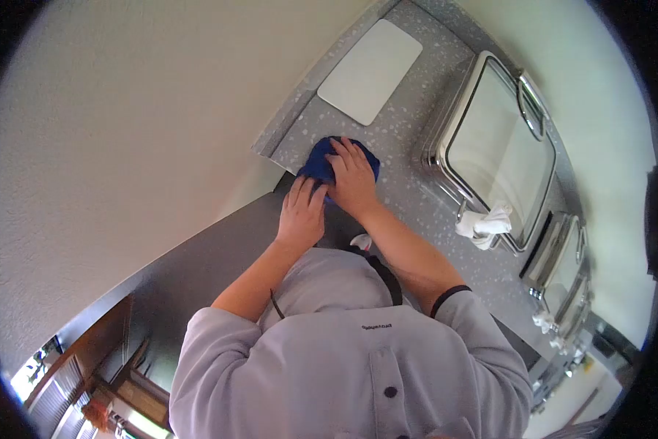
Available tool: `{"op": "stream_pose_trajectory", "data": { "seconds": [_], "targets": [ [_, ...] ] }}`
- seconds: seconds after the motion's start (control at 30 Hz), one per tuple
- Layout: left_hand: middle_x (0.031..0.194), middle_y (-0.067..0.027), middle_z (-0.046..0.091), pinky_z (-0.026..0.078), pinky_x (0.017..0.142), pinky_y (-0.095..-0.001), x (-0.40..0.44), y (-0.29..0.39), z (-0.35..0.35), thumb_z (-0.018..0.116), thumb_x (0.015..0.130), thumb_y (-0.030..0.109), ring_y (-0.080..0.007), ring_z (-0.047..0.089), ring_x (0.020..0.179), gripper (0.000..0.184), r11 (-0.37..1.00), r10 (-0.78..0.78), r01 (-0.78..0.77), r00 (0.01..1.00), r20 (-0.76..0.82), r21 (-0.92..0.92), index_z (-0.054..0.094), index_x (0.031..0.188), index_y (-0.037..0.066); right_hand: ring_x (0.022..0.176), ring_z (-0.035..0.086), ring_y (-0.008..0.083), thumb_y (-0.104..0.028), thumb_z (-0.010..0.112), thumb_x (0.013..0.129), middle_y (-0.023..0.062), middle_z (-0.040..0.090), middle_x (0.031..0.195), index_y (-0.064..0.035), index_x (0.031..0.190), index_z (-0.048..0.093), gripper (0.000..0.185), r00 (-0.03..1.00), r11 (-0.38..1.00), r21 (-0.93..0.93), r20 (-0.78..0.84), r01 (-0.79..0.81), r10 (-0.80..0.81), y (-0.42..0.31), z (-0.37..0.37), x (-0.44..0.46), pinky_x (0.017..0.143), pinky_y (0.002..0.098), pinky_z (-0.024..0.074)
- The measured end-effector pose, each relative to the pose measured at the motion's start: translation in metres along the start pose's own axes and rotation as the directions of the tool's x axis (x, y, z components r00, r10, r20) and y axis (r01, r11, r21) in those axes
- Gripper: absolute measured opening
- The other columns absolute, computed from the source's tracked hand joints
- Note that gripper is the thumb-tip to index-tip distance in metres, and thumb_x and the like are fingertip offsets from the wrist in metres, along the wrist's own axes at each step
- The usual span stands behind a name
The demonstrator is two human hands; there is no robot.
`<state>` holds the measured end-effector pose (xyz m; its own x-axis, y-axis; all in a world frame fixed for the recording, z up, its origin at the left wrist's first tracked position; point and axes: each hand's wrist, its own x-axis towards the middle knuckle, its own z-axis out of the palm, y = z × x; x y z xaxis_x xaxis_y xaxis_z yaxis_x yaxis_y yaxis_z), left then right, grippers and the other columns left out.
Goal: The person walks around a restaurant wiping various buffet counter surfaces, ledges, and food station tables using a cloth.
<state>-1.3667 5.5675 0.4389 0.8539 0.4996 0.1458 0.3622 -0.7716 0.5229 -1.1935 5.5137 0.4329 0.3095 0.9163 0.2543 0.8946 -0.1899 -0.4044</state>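
A bunched dark blue cloth (318, 160) lies at the near left corner of the grey speckled counter (398, 146). My right hand (353, 178) rests on top of it, fingers slightly bent over the fabric and gripping it. At the cloth's near edge my left hand (302, 210) has its fingertips closed on the fabric; its thumb is hard to see. The two hands almost touch. Beyond the cloth a white rectangular board (371, 71) lies flat on the counter.
Right of my hands stands a large chafing dish (501, 146) with a glass lid and chrome frame. A white cloth (484, 224) is tied at its near side. Another chafing dish (559, 252) follows further right. A plain wall (160, 110) bounds the left.
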Motion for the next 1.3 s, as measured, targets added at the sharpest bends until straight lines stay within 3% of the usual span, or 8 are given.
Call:
{"op": "stream_pose_trajectory", "data": {
  "seconds": [0.33,0.53,0.63,0.73,0.83,0.93,1.07,1.3],
  "targets": [
    [0.151,-0.0208,0.043,0.032,0.113,-0.0556,0.021,-0.015,-0.019,0.070,0.082,0.018,-0.0389,0.037,0.144,0.064,0.984,-0.104,0.091,0.992,0.074,0.156,0.049,0.141,0.001,0.134,0.051,0.0374,-0.013,0.062,0.082,0.0163,0.057,0.140,-0.0112,0.130,0.062,0.048,0.999,0.998,0.056,-0.037,0.034,-0.032,-0.013,0.022,0.058,0.112,0.0494,0.0406],
    [0.131,-0.0159,0.059,0.042,0.107,-0.0496,-0.005,-0.012,-0.005,0.065,0.082,0.018,-0.0347,0.050,0.133,0.045,0.983,0.185,-0.177,0.937,0.295,-0.055,0.061,0.123,0.001,0.132,0.052,0.0382,-0.015,0.066,0.078,0.0152,0.057,0.139,-0.0166,0.130,0.064,0.051,0.998,0.999,0.027,0.048,0.045,-0.047,-0.001,-0.021,-0.024,0.110,0.0522,0.0413],
    [0.127,-0.0161,0.061,0.047,0.103,-0.0478,0.004,0.014,0.018,0.063,0.083,0.015,-0.0361,0.054,0.126,0.040,0.916,0.402,-0.391,0.890,0.213,-0.096,0.062,0.121,0.000,0.133,0.050,0.0399,-0.014,0.069,0.074,0.0153,0.056,0.140,-0.0147,0.129,0.064,0.055,0.997,0.995,-0.051,-0.015,-0.080,0.079,0.025,-0.038,-0.056,0.111,0.0538,0.0407],
    [0.129,-0.0179,0.059,0.044,0.106,-0.0495,0.020,0.039,0.014,0.061,0.085,0.014,-0.0370,0.053,0.127,0.039,0.946,0.325,-0.305,0.903,0.281,-0.113,0.061,0.120,-0.001,0.135,0.047,0.0417,-0.016,0.073,0.070,0.0158,0.054,0.143,-0.0128,0.131,0.062,0.062,0.985,0.984,-0.052,-0.033,-0.171,0.170,0.033,-0.043,-0.063,0.113,0.0557,0.0382],
    [0.131,-0.0200,0.057,0.042,0.108,-0.0505,0.063,0.049,-0.017,0.061,0.085,0.014,-0.0376,0.051,0.129,0.038,0.994,0.107,-0.104,0.761,0.640,-0.043,0.060,0.120,-0.002,0.137,0.046,0.0431,-0.009,0.070,0.073,0.0163,0.051,0.147,-0.0109,0.132,0.061,0.060,0.969,0.969,-0.052,-0.067,-0.240,0.236,0.021,-0.046,-0.041,0.114,0.0550,0.0375],
    [0.129,-0.0197,0.057,0.039,0.111,-0.0513,0.069,0.019,0.004,0.060,0.081,0.013,-0.0365,0.049,0.132,0.041,0.965,0.243,-0.257,0.951,0.191,0.055,0.062,0.120,-0.002,0.136,0.046,0.0428,-0.024,0.076,0.077,0.0163,0.052,0.145,-0.0125,0.135,0.060,0.061,0.959,0.960,-0.067,-0.109,-0.270,0.262,0.032,-0.033,-0.016,0.115,0.0558,0.0359],
    [0.129,-0.0203,0.056,0.041,0.110,-0.0520,0.056,0.005,0.007,0.062,0.080,0.011,-0.0408,0.049,0.131,0.040,0.946,0.315,-0.324,0.930,0.189,0.019,0.062,0.117,-0.003,0.138,0.046,0.0403,-0.030,0.080,0.077,0.0144,0.052,0.147,-0.0129,0.136,0.060,0.064,0.960,0.972,0.000,-0.153,-0.236,0.233,0.026,-0.028,-0.035,0.115,0.0540,0.0362],
    [0.128,-0.0235,0.056,0.044,0.108,-0.0507,0.063,0.017,0.014,0.060,0.082,0.007,-0.0464,0.049,0.129,0.033,0.940,0.340,-0.329,0.910,0.238,-0.085,0.061,0.113,-0.005,0.139,0.046,0.0384,-0.013,0.076,0.068,0.0141,0.055,0.145,-0.0082,0.132,0.063,0.065,0.941,0.939,-0.111,-0.139,-0.324,0.309,0.028,-0.029,-0.047,0.116,0.0520,0.0370]
  ]
}}
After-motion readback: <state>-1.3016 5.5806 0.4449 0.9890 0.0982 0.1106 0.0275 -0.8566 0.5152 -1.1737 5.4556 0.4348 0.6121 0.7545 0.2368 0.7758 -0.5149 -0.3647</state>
